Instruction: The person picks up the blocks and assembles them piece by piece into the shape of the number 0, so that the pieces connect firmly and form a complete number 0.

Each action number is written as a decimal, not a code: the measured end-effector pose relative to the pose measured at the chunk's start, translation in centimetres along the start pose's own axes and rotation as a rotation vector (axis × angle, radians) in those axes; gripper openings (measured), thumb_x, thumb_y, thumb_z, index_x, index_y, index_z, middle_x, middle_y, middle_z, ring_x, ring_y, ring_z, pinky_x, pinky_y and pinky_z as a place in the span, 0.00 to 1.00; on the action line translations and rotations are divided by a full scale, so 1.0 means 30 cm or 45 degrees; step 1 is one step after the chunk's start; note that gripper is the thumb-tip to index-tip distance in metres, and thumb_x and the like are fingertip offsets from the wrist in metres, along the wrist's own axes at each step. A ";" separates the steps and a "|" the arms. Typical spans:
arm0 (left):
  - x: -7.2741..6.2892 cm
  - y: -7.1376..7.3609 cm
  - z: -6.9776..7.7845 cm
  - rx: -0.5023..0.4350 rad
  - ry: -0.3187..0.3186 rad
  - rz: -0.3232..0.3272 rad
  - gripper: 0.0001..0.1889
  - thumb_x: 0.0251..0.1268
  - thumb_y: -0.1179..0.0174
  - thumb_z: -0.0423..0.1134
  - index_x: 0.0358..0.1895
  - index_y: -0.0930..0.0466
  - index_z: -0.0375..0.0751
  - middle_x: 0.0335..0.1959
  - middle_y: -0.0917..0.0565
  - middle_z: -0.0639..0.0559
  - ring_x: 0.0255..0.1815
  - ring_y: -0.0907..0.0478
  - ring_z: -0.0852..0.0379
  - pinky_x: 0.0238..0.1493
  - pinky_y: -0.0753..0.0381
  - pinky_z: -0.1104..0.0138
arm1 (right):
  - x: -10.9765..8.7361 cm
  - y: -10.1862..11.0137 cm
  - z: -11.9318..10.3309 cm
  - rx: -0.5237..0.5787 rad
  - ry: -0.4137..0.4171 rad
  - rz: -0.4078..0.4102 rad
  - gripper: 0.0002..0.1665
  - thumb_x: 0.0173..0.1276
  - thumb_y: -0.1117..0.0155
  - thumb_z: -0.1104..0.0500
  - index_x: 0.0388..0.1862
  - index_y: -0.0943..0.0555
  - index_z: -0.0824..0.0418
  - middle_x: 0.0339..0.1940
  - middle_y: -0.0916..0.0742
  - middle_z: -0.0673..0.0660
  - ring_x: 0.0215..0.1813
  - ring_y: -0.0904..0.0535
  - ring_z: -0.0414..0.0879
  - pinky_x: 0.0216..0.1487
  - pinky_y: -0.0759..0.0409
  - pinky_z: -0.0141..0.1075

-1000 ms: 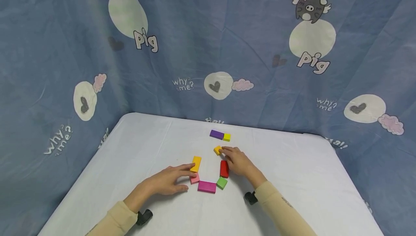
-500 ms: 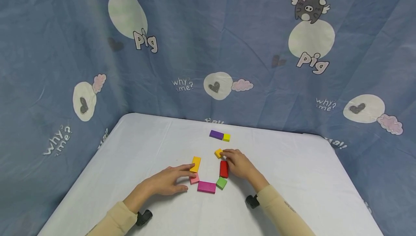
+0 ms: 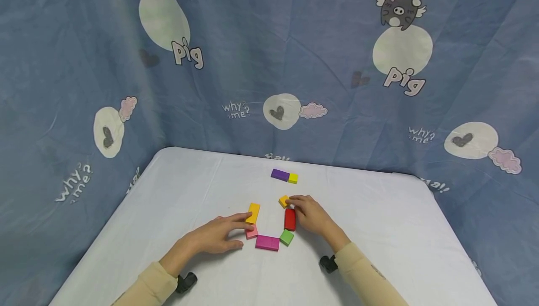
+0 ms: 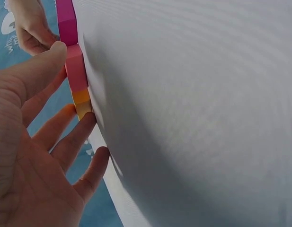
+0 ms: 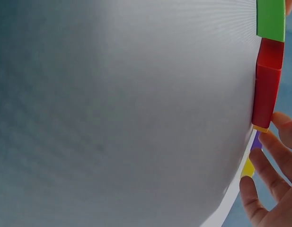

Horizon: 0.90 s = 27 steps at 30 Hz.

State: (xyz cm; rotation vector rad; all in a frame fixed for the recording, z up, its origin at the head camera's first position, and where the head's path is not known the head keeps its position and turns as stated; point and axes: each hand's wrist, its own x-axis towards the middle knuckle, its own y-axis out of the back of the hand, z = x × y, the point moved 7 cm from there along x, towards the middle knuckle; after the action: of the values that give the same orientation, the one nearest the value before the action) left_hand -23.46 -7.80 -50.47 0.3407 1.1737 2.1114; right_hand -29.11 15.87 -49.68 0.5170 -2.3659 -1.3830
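In the head view, my left hand [image 3: 219, 235] rests with extended fingers on the long orange block [image 3: 253, 213] and the small pink block [image 3: 251, 232]. My right hand [image 3: 310, 213] touches the small orange block [image 3: 284, 201] with its fingertips, just beyond the far end of the red block [image 3: 289, 219]. Past the red block's near end lies a green block [image 3: 287, 237], followed by a magenta block [image 3: 267, 243]. In the right wrist view, the thumb is beside the red block [image 5: 269, 85], and the other fingers are spread.
Farther back on the white table [image 3: 202, 175] lie a purple block [image 3: 280, 175] and a small yellow block [image 3: 293, 178], end to end. A blue patterned curtain [image 3: 236, 62] hangs behind the table. Each wrist carries a black camera.
My right hand has drawn the small orange block nearer, toward the far end of the red block. The left hand and the other blocks stay where they were.
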 end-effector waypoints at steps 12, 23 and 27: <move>0.003 -0.004 -0.011 0.004 0.016 -0.006 0.26 0.63 0.35 0.46 0.66 0.25 0.54 0.74 0.37 0.52 0.73 0.39 0.49 0.67 0.40 0.43 | -0.010 0.000 0.003 0.017 0.008 0.008 0.20 0.73 0.47 0.66 0.60 0.19 0.59 0.61 0.20 0.56 0.61 0.26 0.53 0.64 0.29 0.49; 0.006 -0.006 -0.013 0.002 0.037 -0.006 0.27 0.63 0.34 0.46 0.66 0.24 0.54 0.74 0.37 0.53 0.73 0.39 0.49 0.67 0.39 0.43 | -0.019 0.007 -0.004 0.023 0.002 0.011 0.20 0.73 0.47 0.66 0.60 0.19 0.59 0.61 0.20 0.56 0.61 0.26 0.53 0.64 0.29 0.49; 0.006 -0.004 -0.012 0.000 0.036 -0.006 0.27 0.63 0.34 0.46 0.66 0.24 0.55 0.74 0.37 0.53 0.73 0.39 0.49 0.66 0.39 0.43 | -0.020 0.010 -0.006 0.028 0.007 0.015 0.19 0.73 0.47 0.66 0.60 0.19 0.59 0.61 0.20 0.56 0.61 0.26 0.53 0.64 0.29 0.49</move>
State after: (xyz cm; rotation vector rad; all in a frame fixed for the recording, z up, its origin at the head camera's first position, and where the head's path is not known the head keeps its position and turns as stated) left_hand -23.71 -7.87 -50.79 0.3089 1.1897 2.1182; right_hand -28.54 16.16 -49.41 0.5112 -2.3790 -1.3502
